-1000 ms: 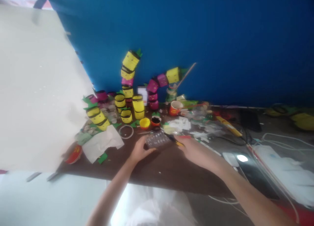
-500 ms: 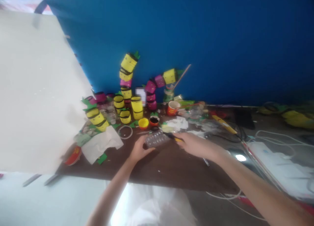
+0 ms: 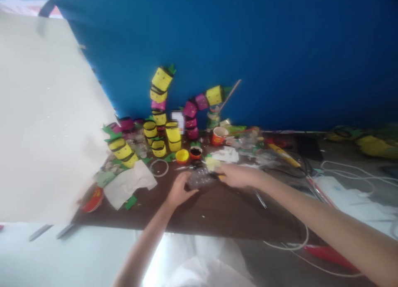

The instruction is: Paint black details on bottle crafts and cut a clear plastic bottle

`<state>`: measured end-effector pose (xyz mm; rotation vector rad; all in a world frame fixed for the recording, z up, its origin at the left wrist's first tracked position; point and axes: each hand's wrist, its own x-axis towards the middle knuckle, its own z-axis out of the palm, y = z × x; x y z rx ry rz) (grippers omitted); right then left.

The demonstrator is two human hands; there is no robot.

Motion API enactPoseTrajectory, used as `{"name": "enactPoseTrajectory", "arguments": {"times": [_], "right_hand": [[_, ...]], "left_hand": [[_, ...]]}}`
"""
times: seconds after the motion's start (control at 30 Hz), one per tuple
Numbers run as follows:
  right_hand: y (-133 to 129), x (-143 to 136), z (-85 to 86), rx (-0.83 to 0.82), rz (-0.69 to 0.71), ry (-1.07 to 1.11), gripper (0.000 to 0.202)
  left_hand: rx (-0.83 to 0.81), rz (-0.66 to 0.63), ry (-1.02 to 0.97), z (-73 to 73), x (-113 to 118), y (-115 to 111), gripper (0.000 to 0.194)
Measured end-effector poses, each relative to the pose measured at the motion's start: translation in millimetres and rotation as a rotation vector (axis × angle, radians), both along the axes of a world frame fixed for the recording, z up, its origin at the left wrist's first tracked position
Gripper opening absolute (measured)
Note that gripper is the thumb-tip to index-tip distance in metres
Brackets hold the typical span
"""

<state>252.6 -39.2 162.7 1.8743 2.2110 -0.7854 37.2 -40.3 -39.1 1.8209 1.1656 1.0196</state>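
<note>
My left hand (image 3: pixel 180 190) is closed around a clear, ribbed plastic bottle piece (image 3: pixel 199 178), gripping its left end just above the brown table (image 3: pixel 230 214). My right hand (image 3: pixel 231 176) is wrapped round a black-and-yellow tool (image 3: pixel 221 177), whose dark end meets the right end of the plastic. Blur hides its exact kind. Behind the plastic lies a pair of scissors (image 3: pixel 183 168). Close by stand a yellow-painted cup (image 3: pixel 182 156) and a cup of dark paint (image 3: pixel 195 152). A clear ring (image 3: pixel 158 168) rests left of my left hand.
Yellow and purple banded cylinders (image 3: pixel 173 137) stand along the blue wall (image 3: pixel 264 50). A red cup (image 3: pixel 219 136) holds the back middle. White paper (image 3: pixel 130 183) and a tipped red bowl (image 3: pixel 93 200) lie at left. White cables (image 3: pixel 351 166) and a yellow cutter (image 3: pixel 284 155) are at right.
My right hand has shifted slightly left, with the tool closer against the plastic. The plastic has turned a little; my left hand keeps its hold. The view has moved slightly.
</note>
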Motion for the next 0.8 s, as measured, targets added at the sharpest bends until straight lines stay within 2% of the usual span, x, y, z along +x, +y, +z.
{"name": "enactPoseTrajectory", "arguments": {"times": [0.13, 0.23, 0.37, 0.5, 0.63, 0.7, 0.8], "right_hand": [[-9, 14, -4.8, -0.005, -0.038, 0.054, 0.038], [-25, 27, -8.5, 0.016, -0.132, 0.097, 0.044], [-40, 34, -11.7, 0.062, -0.172, 0.098, 0.044], [-41, 41, -0.4, -0.01, -0.165, 0.107, 0.046], [-45, 64, 17.0, -0.006, -0.176, 0.176, 0.043], [-53, 77, 20.5, -0.012, -0.244, 0.207, 0.044], [-68, 91, 13.8, -0.036, -0.46, 0.303, 0.053]], "left_hand": [[-0.012, 0.067, -0.012, -0.3, 2, 0, 0.067], [-0.006, 0.064, -0.006, -1.2, 2, 2, 0.068], [0.04, 0.056, 0.021, -3.0, 2, 2, 0.067], [0.122, 0.077, 0.063, -3.7, 2, -1, 0.063], [0.184, 0.113, 0.088, -3.3, 2, -2, 0.059], [0.21, 0.126, 0.098, -3.5, 1, -1, 0.058], [0.219, 0.136, 0.1, -4.4, 1, 0, 0.058]]}}
